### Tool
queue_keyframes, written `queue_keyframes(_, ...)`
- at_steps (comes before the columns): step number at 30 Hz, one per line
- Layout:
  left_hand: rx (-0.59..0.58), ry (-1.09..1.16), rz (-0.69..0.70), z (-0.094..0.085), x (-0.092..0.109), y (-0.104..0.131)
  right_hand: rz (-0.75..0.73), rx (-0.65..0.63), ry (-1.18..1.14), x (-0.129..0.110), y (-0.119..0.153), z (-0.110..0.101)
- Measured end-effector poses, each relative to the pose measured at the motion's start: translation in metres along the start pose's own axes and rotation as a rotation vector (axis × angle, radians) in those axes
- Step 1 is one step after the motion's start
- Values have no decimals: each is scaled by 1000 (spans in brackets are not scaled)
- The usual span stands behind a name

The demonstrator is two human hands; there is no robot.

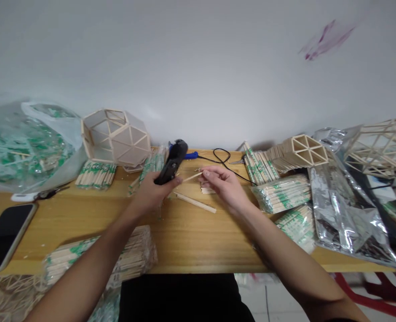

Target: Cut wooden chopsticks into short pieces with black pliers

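Observation:
My left hand (153, 190) is closed around a black hand tool (173, 162), which tilts up toward the wall; its exact kind is not clear. Between the fingertips of my right hand (225, 185) is a thin wooden stick (194, 176), its far end reaching toward the tool. Just below the two hands, a pair of joined or touching chopsticks (198, 204) lies slanted on the wooden table (184, 241). Short pale stick pieces (207, 190) rest beneath my right hand, partly hidden by it.
Wrapped chopstick bundles (281, 193) sit on both sides. A lattice stick frame (117, 136) and a bag of wrappers (33, 143) stand left, near a phone (6, 235). Rightward are stacked hexagonal frames (307, 150) and a silver bag (348, 214). Behind lies a blue-handled corded tool (191, 155).

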State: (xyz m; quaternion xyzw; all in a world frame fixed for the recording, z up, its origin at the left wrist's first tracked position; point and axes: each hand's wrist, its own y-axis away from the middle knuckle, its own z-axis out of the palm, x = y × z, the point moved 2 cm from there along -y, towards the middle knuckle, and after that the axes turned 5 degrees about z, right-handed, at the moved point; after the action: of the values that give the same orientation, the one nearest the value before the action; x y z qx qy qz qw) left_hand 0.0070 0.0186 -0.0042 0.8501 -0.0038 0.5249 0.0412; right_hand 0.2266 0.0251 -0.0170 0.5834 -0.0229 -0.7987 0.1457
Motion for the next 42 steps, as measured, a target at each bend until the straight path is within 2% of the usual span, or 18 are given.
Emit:
queue_keyframes(2, -109, -47, 69, 4, 2, 2, 31, -26, -90, 1, 0, 2)
queue_keyframes(4, -159, -78, 147, 7, 4, 4, 46, -55, -121, 1, 1, 4)
queue_keyframes(7, -122, -126, 191, 6, 4, 3, 51, -82, -109, 1, 3, 6)
queue_keyframes(11, -21, -344, 214, 0, 3, -2, 36, -81, -97, 2, 5, 7)
queue_keyframes(15, -66, -508, 253, 2, 1, -4, -19, -82, -84, 2, 4, 9)
queue_keyframes(21, -133, -552, 276, 11, -3, 0, -65, -62, -45, 5, 1, 11)
queue_keyframes(27, -133, -638, 291, 13, -4, 2, -61, -52, -44, 7, 0, 11)
queue_keyframes(42, -137, -638, 306, 14, -4, 3, -129, -12, -72, 6, 4, 16)
